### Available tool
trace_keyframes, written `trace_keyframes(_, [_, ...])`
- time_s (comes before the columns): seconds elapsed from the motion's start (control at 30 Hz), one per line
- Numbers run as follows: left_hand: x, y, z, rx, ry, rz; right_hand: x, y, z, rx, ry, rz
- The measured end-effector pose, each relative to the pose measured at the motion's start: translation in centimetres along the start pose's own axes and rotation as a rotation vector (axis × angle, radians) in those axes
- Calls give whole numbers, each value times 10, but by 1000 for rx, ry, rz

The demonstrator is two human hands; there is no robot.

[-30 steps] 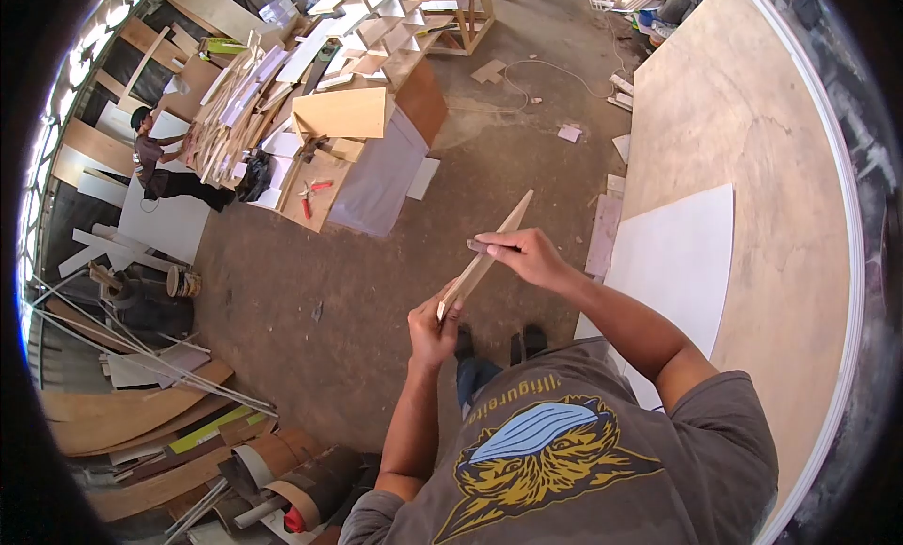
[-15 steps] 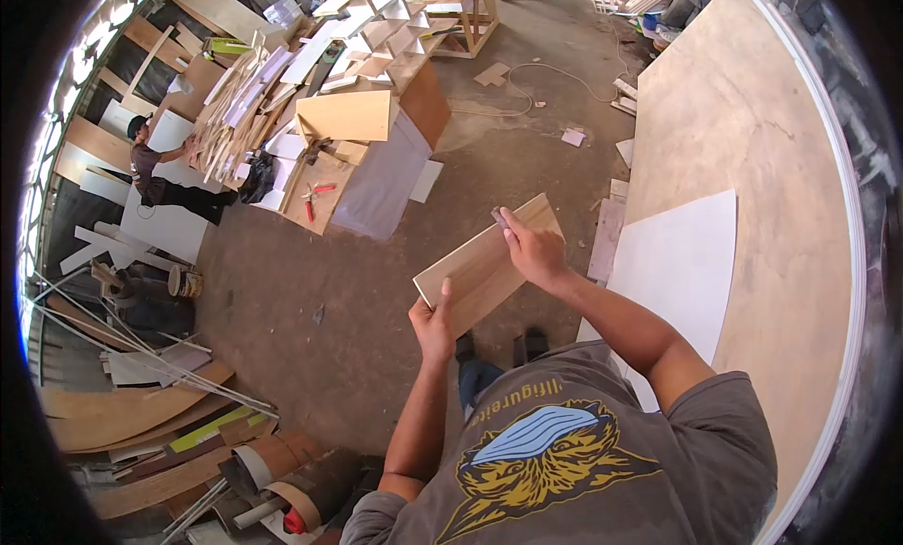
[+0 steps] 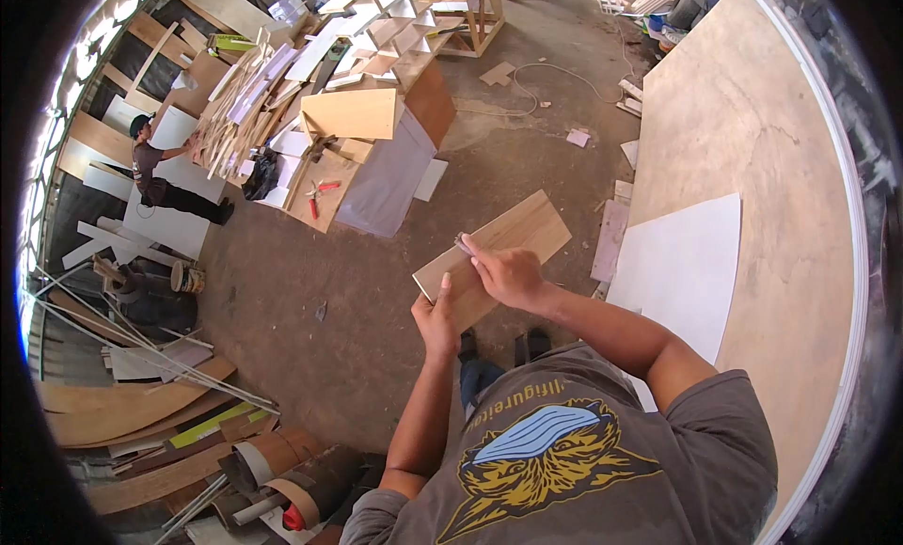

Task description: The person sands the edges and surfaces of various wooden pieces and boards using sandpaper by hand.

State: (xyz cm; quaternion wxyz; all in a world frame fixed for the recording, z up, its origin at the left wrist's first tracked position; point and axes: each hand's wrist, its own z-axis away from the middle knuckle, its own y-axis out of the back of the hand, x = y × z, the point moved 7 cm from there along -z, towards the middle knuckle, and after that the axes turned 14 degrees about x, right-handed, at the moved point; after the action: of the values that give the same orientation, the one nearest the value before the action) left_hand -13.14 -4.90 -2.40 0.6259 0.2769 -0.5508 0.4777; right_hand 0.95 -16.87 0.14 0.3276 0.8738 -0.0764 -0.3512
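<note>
Slid the right hand (image 3: 511,276) left along the board's (image 3: 523,227) far edge since the earlier frame, pinching a block (image 3: 462,245) there, close to the left hand (image 3: 435,325). Gripping the board's near-left end with the latter. Running lengthwise near-left to far-right, above open floor (image 3: 329,272), with far-right end untouched.

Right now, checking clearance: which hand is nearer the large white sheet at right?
Right. The right hand is left of the white sheet, over the board; the left hand, gripping it, is farther left.
</note>
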Motion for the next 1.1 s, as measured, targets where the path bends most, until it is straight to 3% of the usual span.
trace_keyframes(0.17, [-8, 11, -3, 34, -15, -81, 30, -12, -9, -94, -141, 97])
trace_keyframes(0.27, [-7, 9, 1, 33, 46, -31, -14, -21, 3, -171, -22, -72])
trace_keyframes(0.3, [-8, 11, 2, 34, 56, -32, -33, -16, 3, -64, 61, -202])
trace_keyframes(0.4, [-16, 22, 0, 54, 72, -56, -24, -25, 1, -341, -90, 16])
trace_keyframes(0.43, [-24, 27, -3, 66, 74, -79, -12, -29, -1, -230, -108, 0])
trace_keyframes(0.6, [-33, 39, 2, 85, 89, -115, -45, -49, 20, -214, -21, -232])
trace_keyframes(0.73, [-33, 67, 7, 112, 136, -111, -63, -45, 17, -338, -103, -219])
trace_keyframes(0.83, [-31, 92, 11, 118, 134, -152, -58, -67, 24, -432, -144, -39])
trace_keyframes(0.93, [-34, 125, 8, 131, 156, -139, -122, -77, 43, -430, 18, -235])
trace_keyframes(1.1, [-22, 204, 21, 234, 171, -105, -162, -121, 56, -618, -45, -58])
